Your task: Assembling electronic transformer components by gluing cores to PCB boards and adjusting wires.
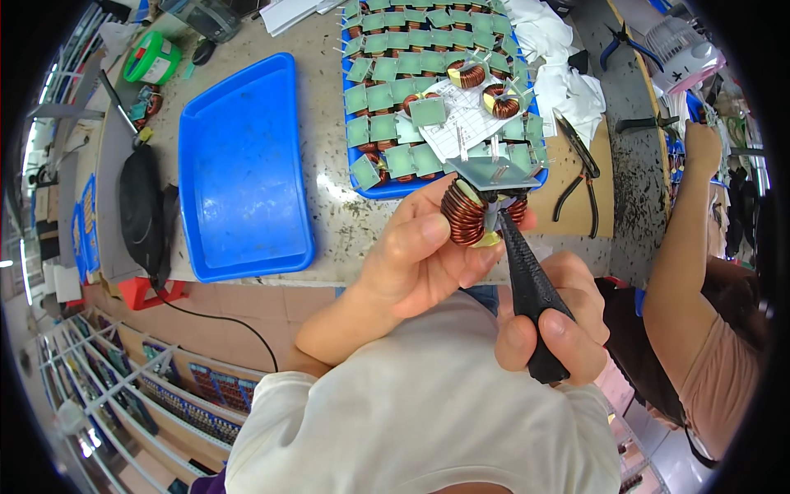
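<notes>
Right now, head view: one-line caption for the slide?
Left hand holds a copper-wound toroid coil with a green base plate while right hand applies black-handled pliers to it, above two blue trays.

Glossy copper wire wraps the coil (466,214); matt black rubbery grips cover the pliers (531,288); a smooth, shiny blue plastic tray (243,165) sits on a speckled, stone-like benchtop (329,74).

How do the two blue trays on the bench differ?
The left tray shows only its bare blue floor; the right tray is packed with copper coils on green plates. The left tray lies fully in view; the right tray runs off the top edge. Both are blue plastic with raised rims.
</notes>
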`<state>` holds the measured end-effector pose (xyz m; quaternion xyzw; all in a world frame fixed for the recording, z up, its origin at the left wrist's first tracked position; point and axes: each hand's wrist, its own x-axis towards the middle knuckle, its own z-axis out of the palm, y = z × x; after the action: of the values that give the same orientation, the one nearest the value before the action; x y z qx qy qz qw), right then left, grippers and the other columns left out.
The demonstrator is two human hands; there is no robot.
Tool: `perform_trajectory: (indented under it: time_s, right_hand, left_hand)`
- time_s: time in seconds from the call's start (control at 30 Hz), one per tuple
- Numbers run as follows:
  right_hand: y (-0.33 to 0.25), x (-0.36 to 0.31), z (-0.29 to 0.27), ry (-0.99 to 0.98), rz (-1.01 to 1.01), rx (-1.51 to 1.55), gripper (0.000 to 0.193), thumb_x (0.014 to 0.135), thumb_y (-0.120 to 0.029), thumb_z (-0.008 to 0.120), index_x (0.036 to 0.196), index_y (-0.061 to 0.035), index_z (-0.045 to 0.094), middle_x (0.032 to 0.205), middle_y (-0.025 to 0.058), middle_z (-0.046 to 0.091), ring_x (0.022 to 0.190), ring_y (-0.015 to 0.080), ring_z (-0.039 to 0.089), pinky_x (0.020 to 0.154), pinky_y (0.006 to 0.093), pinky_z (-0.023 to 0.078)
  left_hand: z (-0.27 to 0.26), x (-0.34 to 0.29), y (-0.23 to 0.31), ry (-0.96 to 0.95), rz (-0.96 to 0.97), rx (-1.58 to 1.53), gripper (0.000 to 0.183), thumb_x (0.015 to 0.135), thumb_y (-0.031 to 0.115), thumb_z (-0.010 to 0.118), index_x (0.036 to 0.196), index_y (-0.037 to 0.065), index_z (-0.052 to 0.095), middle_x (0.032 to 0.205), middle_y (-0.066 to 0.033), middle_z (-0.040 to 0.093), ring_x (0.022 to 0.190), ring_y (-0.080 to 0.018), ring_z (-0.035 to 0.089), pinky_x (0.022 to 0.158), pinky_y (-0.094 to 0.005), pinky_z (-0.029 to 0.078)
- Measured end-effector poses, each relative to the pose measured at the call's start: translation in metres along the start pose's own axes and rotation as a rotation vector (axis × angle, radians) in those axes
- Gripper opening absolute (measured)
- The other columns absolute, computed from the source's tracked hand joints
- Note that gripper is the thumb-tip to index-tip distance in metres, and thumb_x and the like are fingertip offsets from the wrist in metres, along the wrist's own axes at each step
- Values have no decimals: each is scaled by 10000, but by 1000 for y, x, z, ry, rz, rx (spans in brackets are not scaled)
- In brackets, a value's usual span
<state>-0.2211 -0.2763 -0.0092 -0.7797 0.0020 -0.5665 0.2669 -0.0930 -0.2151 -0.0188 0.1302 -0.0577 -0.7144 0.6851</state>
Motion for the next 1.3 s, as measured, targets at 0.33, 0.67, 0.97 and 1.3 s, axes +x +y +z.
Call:
perform_trajectory:
  time_s: [0.33, 0.67, 0.97, 1.3]
  right_hand:
    - [1, -1, 0, 10, -2, -29, 343, 664, -14, 649, 950, -5, 461, 563, 26, 473, 404, 129, 434, 350, 229, 294]
    - [2, -5, 0, 83, 79, 135, 341, 679, -56, 653, 945, -13, 444, 560, 45, 475, 381, 130, 398, 336, 235, 293]
    - [-5, -3, 3, 12, 34, 70, 325, 695, -95, 652, 936, -29, 443, 538, 26, 465, 381, 131, 409, 341, 241, 295]
    - [-3, 0, 6, -17, -2, 49, 309, 695, -72, 648, 936, -8, 465, 551, 22, 478, 390, 125, 427, 342, 229, 305]
  left_hand:
    - [-6, 3, -1, -72, 48, 76, 637, 693, 327, 627, 1153, -32, 372, 1003, -166, 532, 663, -97, 516, 512, -168, 418]
    - [-1, 2, 3, 9, 26, 71, 765, 621, 313, 648, 1189, -69, 305, 1073, -238, 461, 632, -111, 457, 443, -172, 408]
    - [-3, 1, 5, 12, 83, 28, 749, 620, 319, 648, 1173, -63, 318, 1059, -216, 477, 631, -120, 445, 438, -169, 400]
    - [5, -2, 6, 83, 92, 138, 803, 574, 343, 680, 1185, -39, 325, 1071, -194, 476, 644, -110, 438, 421, -150, 352]
